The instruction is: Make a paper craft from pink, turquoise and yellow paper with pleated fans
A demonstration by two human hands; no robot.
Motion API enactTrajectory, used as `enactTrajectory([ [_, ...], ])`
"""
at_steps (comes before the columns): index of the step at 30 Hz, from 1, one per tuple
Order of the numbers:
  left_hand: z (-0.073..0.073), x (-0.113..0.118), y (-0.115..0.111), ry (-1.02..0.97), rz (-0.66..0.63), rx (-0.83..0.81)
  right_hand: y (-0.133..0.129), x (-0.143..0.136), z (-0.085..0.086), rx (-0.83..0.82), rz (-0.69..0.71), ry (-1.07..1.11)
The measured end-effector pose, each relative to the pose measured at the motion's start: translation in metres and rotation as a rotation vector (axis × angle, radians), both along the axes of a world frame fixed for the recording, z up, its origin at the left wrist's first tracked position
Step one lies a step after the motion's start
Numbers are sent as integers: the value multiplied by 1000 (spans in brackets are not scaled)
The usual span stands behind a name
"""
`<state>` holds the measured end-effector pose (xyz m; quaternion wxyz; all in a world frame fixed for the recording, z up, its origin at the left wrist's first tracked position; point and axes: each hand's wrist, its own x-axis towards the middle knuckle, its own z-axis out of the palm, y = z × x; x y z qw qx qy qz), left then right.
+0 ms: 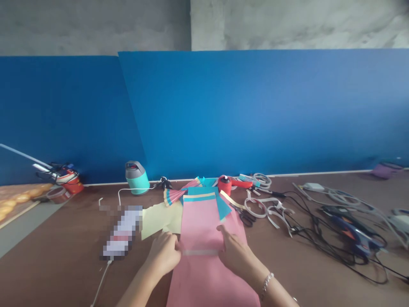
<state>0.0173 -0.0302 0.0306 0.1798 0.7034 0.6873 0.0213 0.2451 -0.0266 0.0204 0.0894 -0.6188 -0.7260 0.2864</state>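
A long pink paper sheet [212, 281] lies at the centre front, with a pale band across it and a blue and cream strip [200, 197] along its far edge. At its left edge, my left hand [166, 251] has its fingers curled together; what they hold, if anything, is hidden. My right hand [234, 251] touches the right side of the sheet, index finger stretched forward, and wears a bracelet on the wrist. Beyond lie a pleated paper fan [174, 197], blue paper [224, 208] and pale yellow paper [159, 217].
Left of the papers lie a blurred-out phone [123, 232] with a cable and a turquoise bottle [137, 181]. To the right are scissors [246, 217], a red tool [225, 186], paper strips, black cables and a blue tool [354, 234]. A blue partition [255, 115] stands behind.
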Motion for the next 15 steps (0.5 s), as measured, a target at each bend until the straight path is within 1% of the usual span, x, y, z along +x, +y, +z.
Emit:
enactTrajectory([
  [2, -2, 0, 0, -8, -3, 1, 3, 6, -2, 11, -2, 18],
  [5, 1, 0, 0, -15, 2, -5, 8, 15, -4, 0, 18, 112],
  [9, 5, 1, -1, -5, 23, -21, 13, 21, -4, -87, 7, 202],
  [11, 6, 1, -2, -4, 24, -25, 13, 20, -4, -97, -3, 204],
  [15, 5, 1, -1, -8, 24, -24, 11, 16, -7, -35, -19, 161],
])
